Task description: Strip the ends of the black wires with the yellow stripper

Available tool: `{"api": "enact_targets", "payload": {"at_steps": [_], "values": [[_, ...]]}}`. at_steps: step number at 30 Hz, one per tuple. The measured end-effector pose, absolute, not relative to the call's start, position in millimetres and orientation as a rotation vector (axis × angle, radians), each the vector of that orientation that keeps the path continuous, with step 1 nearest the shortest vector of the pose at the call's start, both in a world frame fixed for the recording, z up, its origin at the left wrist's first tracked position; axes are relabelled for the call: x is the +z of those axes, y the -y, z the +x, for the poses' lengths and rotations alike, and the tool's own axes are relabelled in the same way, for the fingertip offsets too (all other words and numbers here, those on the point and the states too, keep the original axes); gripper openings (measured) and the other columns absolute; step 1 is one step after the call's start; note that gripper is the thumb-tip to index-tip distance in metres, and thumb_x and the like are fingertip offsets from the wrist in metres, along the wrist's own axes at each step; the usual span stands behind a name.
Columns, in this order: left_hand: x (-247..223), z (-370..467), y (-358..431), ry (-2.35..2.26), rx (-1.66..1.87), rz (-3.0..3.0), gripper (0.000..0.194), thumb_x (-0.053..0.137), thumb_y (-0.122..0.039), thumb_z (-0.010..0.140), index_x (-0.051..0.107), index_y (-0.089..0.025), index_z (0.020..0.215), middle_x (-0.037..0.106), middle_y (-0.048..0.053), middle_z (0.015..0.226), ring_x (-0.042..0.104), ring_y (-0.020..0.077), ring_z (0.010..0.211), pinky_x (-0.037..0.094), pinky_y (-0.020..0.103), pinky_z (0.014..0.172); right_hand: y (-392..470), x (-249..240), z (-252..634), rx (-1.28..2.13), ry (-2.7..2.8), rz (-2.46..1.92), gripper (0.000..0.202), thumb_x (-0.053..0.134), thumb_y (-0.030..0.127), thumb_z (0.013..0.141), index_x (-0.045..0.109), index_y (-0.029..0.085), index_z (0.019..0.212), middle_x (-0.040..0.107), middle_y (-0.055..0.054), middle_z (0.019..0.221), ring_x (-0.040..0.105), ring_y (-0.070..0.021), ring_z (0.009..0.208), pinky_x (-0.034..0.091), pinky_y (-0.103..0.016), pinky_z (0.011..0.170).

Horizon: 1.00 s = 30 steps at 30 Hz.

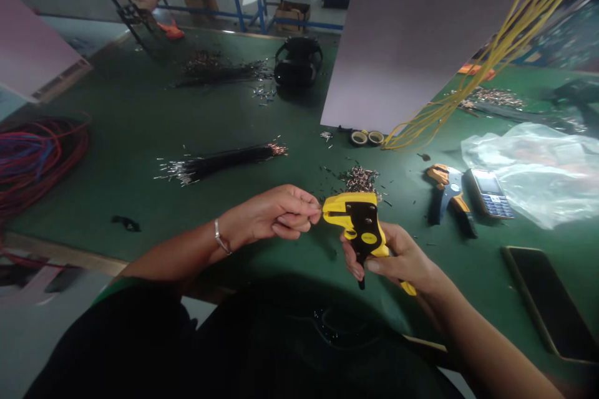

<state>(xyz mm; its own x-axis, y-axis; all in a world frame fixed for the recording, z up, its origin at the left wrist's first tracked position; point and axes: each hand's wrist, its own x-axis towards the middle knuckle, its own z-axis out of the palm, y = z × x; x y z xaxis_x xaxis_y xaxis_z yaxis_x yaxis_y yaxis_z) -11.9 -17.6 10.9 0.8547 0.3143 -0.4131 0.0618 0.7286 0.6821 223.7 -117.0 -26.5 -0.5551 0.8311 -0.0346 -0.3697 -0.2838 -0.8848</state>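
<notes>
My right hand [393, 259] is wrapped round the handles of a yellow and black wire stripper [362, 218], its jaws pointing left. At those jaws, my left hand [292, 212] is closed in a pinch; what its fingertips hold is too small to make out. Behind the tool lies a heap of short stripped wire scraps [360, 179]. A bundle of black wires [224, 161] rests on the green table [140, 137] beyond my left hand, with pale tips at its left end and bare copper at its right.
To the right are a second wire stripper [452, 196], a keypad phone [490, 193], a smartphone [550, 302] and a plastic bag [543, 168]. Yellow wires [496, 56] hang by a white panel [412, 37]. Tape rolls [367, 138], a black headset [298, 62] and red-blue wire coils [42, 159] lie around.
</notes>
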Motion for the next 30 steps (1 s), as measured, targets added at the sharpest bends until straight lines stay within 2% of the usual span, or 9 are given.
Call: {"api": "enact_targets", "payload": {"at_steps": [11,19,22,26,30], "values": [[11,-13,17,-0.556,0.098,0.767,0.017,0.06,-0.016,0.084,0.06,-0.011,0.068,0.026,-0.009,0.041,0.013,0.0029,0.039,0.019,0.012,0.035,122,-27,222,1.956,1.045,-0.682,0.034,0.076,0.023,0.077,0.062,0.014,0.108,0.061,-0.003,0.074,0.055,-0.0115,0.053,0.046,-0.028,0.049],[7,-12,13,-0.578,0.085,0.785,0.017,0.062,-0.016,0.082,0.063,-0.01,0.067,0.027,-0.009,0.039,0.015,0.0016,0.036,0.02,0.012,0.035,130,-29,221,1.85,1.127,-0.813,0.033,0.072,0.023,0.079,0.061,0.014,0.109,0.06,-0.002,0.072,0.052,-0.0101,0.049,0.044,-0.026,0.046],[3,-11,9,-0.605,0.093,0.809,0.016,0.066,-0.016,0.079,0.064,-0.009,0.065,0.028,-0.009,0.038,0.015,0.0006,0.035,0.018,0.012,0.035,130,-27,217,1.751,1.228,-0.972,0.023,0.068,0.021,0.079,0.061,0.014,0.1,0.06,-0.001,0.068,0.05,-0.01,0.048,0.043,-0.025,0.045],[-8,-11,0,-0.663,0.118,0.874,0.017,0.069,-0.019,0.076,0.064,-0.009,0.063,0.029,-0.009,0.035,0.017,0.0,0.032,0.018,0.012,0.034,126,-28,210,1.483,1.497,-1.2,0.004,0.062,0.017,0.075,0.059,0.016,0.078,0.057,0.001,0.06,0.05,-0.0107,0.049,0.042,-0.024,0.046],[-19,-11,-10,-0.715,0.153,0.94,0.012,0.072,-0.017,0.069,0.066,-0.009,0.064,0.034,-0.008,0.036,0.02,0.0001,0.032,0.019,0.012,0.033,124,-35,204,1.125,1.755,-1.281,0.006,0.056,0.015,0.072,0.06,0.018,0.075,0.06,0.001,0.062,0.051,-0.0103,0.05,0.042,-0.023,0.049]]}}
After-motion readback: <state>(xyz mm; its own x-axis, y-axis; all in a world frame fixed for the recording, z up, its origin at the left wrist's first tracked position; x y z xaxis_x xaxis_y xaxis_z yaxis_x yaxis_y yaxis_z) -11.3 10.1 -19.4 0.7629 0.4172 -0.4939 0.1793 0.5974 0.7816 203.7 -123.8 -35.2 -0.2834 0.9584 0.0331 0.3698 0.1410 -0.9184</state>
